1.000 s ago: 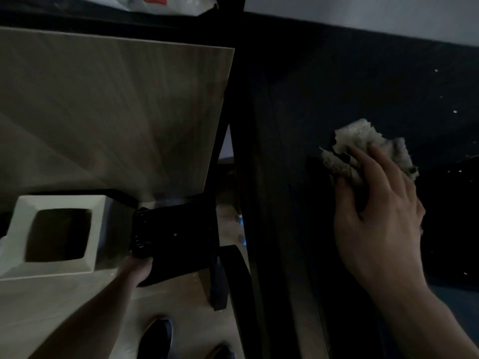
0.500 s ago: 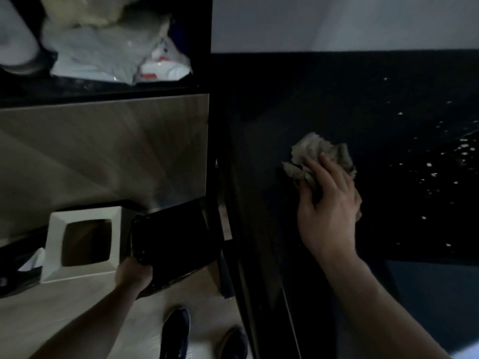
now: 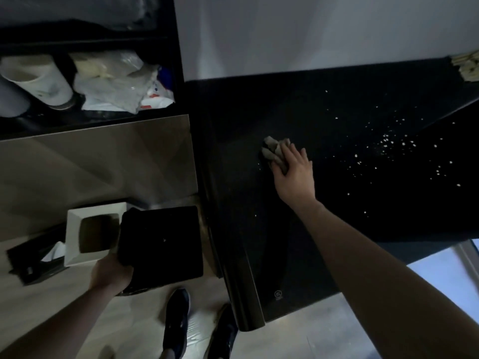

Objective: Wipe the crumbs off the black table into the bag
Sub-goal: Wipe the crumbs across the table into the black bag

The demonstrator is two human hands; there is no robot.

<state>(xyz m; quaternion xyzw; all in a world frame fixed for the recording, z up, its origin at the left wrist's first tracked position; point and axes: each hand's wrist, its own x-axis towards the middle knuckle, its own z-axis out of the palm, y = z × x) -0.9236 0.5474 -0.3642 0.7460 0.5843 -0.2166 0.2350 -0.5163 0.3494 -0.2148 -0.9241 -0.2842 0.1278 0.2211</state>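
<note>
I am pressing my right hand (image 3: pixel 294 174) down on a crumpled grey cloth (image 3: pixel 275 151), which is lying on the black table (image 3: pixel 233 156) toward its left part. My fingers are lying fairly straight and close together over the cloth, with the thumb off to the left side of it. White crumbs (image 3: pixel 388 149) are lying scattered over the tabletop to the right of my hand, well apart from the cloth, and a couple of stray specks are sitting nearer the table's left edge.

My left hand (image 3: pixel 111 272) is gripping the near left corner of a black bag (image 3: pixel 162 244), fingers curled round its rim, though I cannot tell exactly how they are lying in the dim light. The bag is hanging open below the table's left edge, just beside it. A white square bin (image 3: pixel 75 229) is standing on the floor immediately left of the bag. My dark shoes (image 3: pixel 177 317) are showing below on the pale floor.
</note>
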